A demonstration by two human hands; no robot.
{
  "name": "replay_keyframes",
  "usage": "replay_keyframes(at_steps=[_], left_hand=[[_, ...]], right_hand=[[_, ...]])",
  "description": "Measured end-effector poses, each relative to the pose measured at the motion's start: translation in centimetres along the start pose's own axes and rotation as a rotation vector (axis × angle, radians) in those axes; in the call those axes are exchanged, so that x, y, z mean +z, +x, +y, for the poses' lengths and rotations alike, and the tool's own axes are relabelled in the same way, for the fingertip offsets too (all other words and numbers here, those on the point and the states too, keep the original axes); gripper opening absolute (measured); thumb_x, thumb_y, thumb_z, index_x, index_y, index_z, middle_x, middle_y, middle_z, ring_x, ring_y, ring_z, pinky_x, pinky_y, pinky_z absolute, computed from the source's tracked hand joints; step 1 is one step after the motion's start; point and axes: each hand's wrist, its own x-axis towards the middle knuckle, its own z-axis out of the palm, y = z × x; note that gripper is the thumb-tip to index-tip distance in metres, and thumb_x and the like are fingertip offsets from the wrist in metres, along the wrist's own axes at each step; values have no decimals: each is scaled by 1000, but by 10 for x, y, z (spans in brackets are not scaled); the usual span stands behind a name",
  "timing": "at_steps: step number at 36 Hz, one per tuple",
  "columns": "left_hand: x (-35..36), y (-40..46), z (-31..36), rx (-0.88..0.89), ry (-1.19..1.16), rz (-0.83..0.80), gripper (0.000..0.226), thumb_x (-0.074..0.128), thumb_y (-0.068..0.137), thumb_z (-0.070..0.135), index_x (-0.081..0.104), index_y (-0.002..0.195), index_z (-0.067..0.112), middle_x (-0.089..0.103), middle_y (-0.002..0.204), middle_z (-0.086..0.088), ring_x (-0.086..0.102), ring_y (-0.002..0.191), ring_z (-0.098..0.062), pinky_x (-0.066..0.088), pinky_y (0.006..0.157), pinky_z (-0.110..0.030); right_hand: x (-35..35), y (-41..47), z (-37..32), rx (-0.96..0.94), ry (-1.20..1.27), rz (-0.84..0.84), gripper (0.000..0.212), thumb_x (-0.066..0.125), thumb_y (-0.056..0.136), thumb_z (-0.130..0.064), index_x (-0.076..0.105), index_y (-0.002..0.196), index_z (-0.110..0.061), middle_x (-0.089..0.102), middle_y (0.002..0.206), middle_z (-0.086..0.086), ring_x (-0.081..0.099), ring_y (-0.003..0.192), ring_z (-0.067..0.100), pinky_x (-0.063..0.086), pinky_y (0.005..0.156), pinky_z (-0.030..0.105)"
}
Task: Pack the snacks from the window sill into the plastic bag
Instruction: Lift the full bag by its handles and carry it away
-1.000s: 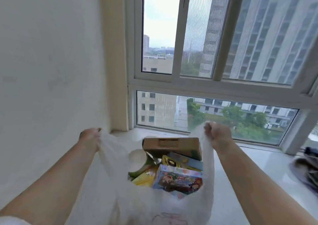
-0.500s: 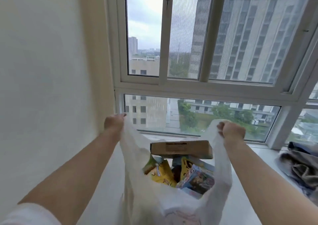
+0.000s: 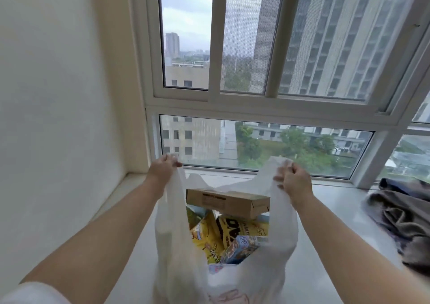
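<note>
Holding plastic bag open over window sill: left hand & right hand each gripping a handle; cardboard box + snack packs sitting inside.

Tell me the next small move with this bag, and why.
Probably bring the two handles together. The left hand and right hand each grip a handle of the plastic bag, held apart, with the brown box and yellow packets already inside.
</note>
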Motion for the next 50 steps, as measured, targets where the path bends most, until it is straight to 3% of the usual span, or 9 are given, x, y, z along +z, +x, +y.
replay_keyframes(at_steps=[3, 7, 11, 17, 22, 30, 36, 41, 50], left_hand=[[6, -12, -23, -18, -30, -45, 19, 42, 101, 20, 55, 114, 18, 63, 97, -12, 55, 85, -22, 49, 83, -44], [11, -17, -24, 16, -88, -88, 18, 38, 102, 18, 51, 90, 25, 62, 59, 2, 64, 80, -20, 46, 90, -46], [13, -19, -22, 39, -92, -53, 12, 39, 101, 18, 50, 106, 20, 53, 73, -4, 53, 63, -14, 48, 74, -35], [7, -22, -23, 79, -40, 12, 21, 39, 102, 19, 53, 87, 21, 51, 73, -2, 45, 63, -12, 44, 62, -26], [4, -20, -29, 82, -5, 28, 20, 40, 101, 23, 57, 95, 13, 53, 72, 0, 45, 61, -11, 44, 61, -24], [-5, -21, -26, 38, 36, 79, 28, 39, 101, 22, 58, 81, 14, 55, 72, 2, 44, 61, -11, 43, 65, -27], [-7, -30, -22, 54, 24, 20, 20, 47, 99, 21, 64, 93, 12, 63, 79, 5, 51, 60, -8, 50, 64, -24], [-4, -39, -23, 69, 20, 53, 26, 48, 98, 33, 64, 107, 14, 62, 82, 6, 55, 59, -4, 47, 54, -14], [-1, -67, -13, 34, 122, 31, 27, 48, 97, 38, 64, 103, 16, 63, 72, 5, 65, 65, -6, 56, 82, -35]], right_hand=[[8, -9, 29, 72, -54, -88, 48, 50, 97, -17, 34, 142, -21, 51, 131, 4, 59, 82, 21, 49, 45, 19], [18, -14, 36, 6, -264, -216, 62, 55, 95, -25, 24, 149, -26, 23, 155, 0, 52, 97, 20, 49, 53, 17], [27, -20, 39, -41, -563, -334, 78, 59, 88, -43, 14, 150, -29, 29, 154, -1, 46, 126, 27, 44, 99, 39], [44, -31, 48, -219, -1226, -465, 45, 54, 88, -51, 52, 129, -32, 61, 124, 0, 56, 109, 21, 45, 84, 30], [59, -33, 69, -180, -1226, -606, 20, 58, 88, -46, 68, 89, -29, 62, 92, -6, 53, 83, 15, 40, 65, 25], [92, -39, 74, -248, -1342, -664, 24, 56, 90, -36, 66, 106, -21, 66, 106, 0, 61, 94, 20, 48, 75, 29], [76, -24, 44, 0, -1099, -629, 27, 52, 94, -27, 56, 69, -18, 56, 72, -2, 56, 66, 12, 47, 57, 17], [49, -4, 21, 27, -929, -501, 34, 44, 97, -33, 71, 98, -11, 70, 99, 5, 65, 92, 22, 50, 85, 34], [15, -23, -13, 266, -761, -417, 45, 44, 96, -43, 58, 108, -3, 63, 108, 14, 62, 97, 34, 55, 75, 42]])
